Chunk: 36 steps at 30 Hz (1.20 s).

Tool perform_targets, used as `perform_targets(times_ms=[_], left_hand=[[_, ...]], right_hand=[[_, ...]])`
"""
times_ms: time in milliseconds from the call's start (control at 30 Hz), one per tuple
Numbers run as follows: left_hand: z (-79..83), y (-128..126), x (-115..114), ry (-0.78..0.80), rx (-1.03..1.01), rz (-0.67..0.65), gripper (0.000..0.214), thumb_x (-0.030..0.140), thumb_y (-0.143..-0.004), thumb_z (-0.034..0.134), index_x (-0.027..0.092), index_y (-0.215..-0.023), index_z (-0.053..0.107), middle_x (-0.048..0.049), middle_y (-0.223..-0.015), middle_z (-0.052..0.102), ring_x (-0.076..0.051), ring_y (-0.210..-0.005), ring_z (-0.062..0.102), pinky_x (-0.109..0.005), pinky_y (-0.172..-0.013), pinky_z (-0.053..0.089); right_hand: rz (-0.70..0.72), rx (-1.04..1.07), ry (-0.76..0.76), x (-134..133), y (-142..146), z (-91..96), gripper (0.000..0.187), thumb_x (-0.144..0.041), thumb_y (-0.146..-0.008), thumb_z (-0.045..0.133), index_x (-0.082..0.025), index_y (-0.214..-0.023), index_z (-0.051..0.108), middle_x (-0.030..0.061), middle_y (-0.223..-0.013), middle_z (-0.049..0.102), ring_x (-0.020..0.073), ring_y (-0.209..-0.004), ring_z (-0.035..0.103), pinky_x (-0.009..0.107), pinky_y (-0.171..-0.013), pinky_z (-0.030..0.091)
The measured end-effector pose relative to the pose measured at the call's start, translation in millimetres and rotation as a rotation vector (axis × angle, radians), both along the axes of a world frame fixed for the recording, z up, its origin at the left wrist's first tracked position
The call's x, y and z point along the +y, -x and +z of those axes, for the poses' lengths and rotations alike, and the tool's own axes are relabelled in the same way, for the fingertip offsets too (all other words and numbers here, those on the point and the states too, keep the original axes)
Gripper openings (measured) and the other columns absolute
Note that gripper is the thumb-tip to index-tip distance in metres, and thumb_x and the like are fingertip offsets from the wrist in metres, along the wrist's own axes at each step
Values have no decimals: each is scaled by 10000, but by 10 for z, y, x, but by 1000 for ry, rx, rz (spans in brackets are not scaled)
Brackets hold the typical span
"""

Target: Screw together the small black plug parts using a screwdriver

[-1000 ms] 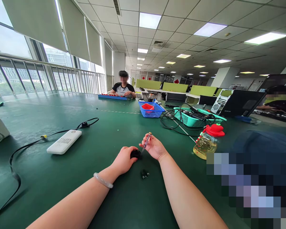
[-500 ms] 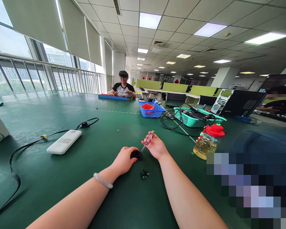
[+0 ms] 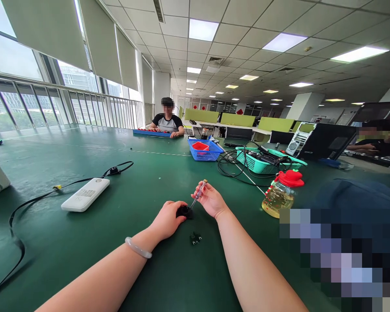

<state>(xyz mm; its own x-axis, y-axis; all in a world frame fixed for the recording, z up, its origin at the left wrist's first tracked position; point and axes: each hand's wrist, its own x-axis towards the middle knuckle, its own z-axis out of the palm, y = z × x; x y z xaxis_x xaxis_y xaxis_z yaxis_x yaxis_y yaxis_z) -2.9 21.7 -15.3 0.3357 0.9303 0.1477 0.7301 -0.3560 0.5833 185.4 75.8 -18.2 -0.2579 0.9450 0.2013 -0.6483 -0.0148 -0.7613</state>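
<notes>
On the green worktop (image 3: 68, 242), the right grip (image 3: 212, 201) pinches a screwdriver (image 3: 199, 193), and the left grip (image 3: 169, 220) clasps a black part (image 3: 183, 211). The screwdriver is slim, with a clear, faintly purple handle, a tan end and a thin shaft slanting down toward the black part; whether its tip touches is unclear. The black part is dark and partly covered by fingers. Nearer the person lies a smaller black piece (image 3: 195, 238) with pale prongs. Compared with half a second ago, the screwdriver leans slightly less; the black part remains in place.
</notes>
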Motion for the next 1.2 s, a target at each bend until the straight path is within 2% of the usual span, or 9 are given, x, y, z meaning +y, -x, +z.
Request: perform_targets(times_ms=[300,533,700,933,1200], left_hand=[[-2,3,3,0,-11,-2,403,195,-783,617,235,-1184,624,-65,-1144,667,-264,-1188,515,-405,-1041,418],[14,6,-12,4,-12,-3,390,182,-774,619,243,-1158,639,-57,-1133,672,-261,-1177,525,-398,-1033,421],[13,6,-6,8,-10,-12,393,182,-771,620,247,-1158,639,-57,-1139,671,-263,-1193,517,-398,-1041,411],[47,2,-36,8,-16,-12,366,189,-777,615,241,-1138,644,-62,-1113,673,-261,-1168,527,-391,-1016,420],[56,-1,-38,7,-16,-11,361,183,-772,619,239,-1127,645,-55,-1107,677,-259,-1170,529,-377,-1010,420]], right_hand=[[25,0,0,-15,27,13,318,-310,-580,893,-220,-800,683,-36,-721,633,126,-675,592,350,-774,535],[-194,20,92,99,-24,-102,270,-343,-640,848,-215,-799,672,-12,-708,647,140,-640,610,331,-682,542],[-325,112,79,145,-62,-135,274,-332,-634,851,-238,-798,652,-33,-714,644,130,-668,615,338,-738,555],[-162,43,9,39,69,-50,288,-274,-639,841,-235,-847,646,-31,-722,663,135,-660,630,333,-737,533],[-116,6,-39,26,74,-50,259,-270,-666,820,-247,-851,640,-40,-727,655,130,-666,626,330,-742,523]])
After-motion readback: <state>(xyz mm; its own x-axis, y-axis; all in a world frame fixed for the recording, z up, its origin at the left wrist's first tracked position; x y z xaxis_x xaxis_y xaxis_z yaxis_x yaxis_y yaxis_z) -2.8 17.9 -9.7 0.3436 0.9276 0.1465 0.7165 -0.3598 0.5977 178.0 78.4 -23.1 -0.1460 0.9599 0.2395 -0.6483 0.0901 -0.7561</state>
